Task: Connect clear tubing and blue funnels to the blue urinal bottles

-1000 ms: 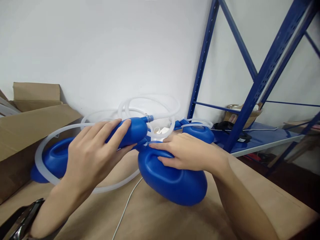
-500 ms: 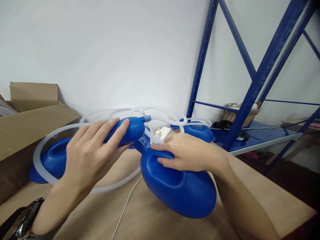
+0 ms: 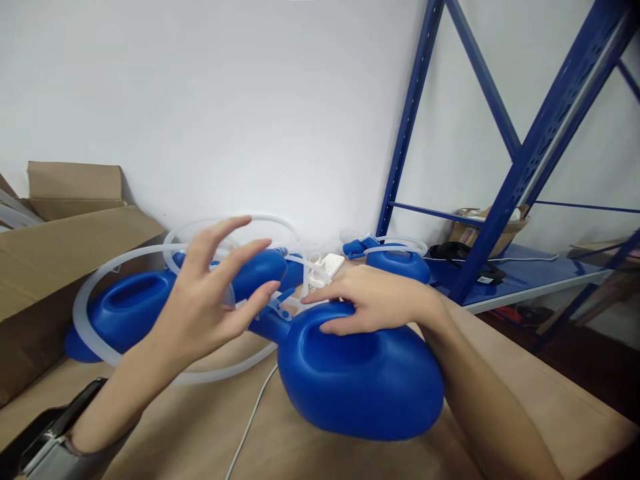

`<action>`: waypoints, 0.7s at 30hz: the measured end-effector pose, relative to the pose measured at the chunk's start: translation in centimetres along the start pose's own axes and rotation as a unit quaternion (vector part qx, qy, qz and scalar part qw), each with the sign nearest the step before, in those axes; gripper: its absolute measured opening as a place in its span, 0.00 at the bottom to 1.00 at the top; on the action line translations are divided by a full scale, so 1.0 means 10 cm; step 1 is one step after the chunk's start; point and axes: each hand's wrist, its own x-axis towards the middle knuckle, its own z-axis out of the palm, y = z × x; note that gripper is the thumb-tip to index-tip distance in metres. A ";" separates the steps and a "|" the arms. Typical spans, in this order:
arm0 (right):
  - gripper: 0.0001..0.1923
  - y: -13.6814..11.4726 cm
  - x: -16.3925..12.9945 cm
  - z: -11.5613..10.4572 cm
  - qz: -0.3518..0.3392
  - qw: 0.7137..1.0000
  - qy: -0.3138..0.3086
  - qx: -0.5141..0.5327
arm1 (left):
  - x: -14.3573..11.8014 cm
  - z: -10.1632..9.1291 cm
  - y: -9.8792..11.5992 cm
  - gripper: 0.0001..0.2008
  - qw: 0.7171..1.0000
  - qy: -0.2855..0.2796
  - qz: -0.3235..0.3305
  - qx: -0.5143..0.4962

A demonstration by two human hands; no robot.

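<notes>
My right hand (image 3: 375, 300) grips a large blue plastic bottle (image 3: 360, 387) by its moulded handle, with the thumb in the hollow and the index finger stretched toward the neck. The bottle lies tilted, and its neck (image 3: 270, 327) with a light-blue strap and cap part (image 3: 283, 303) points left. My left hand (image 3: 215, 287) is raised with fingers spread, holding nothing. Just behind its fingers lies another blue bottle (image 3: 263, 270), partly hidden. A clear hose (image 3: 95, 293) loops around the left forearm and over a further blue bottle (image 3: 130, 300).
An opened cardboard box (image 3: 75, 233) stands at the left. A white power strip (image 3: 330, 267) with a plug and a white cable (image 3: 253, 413) are on the brown table (image 3: 300, 440). Another blue bottle (image 3: 400, 263) with coiled hose lies at the back right, beside a blue metal shelf (image 3: 530, 267).
My left hand has let go of the blue bottle at the back, which now sits lower, and its fingers have spread. The bottle in my right hand has turned slightly.
</notes>
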 end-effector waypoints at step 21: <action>0.29 1.41 -0.83 -0.15 0.334 0.891 0.303 0.047 | 0.06 -0.21 -0.30 0.12 0.990 -0.122 -0.023 -0.069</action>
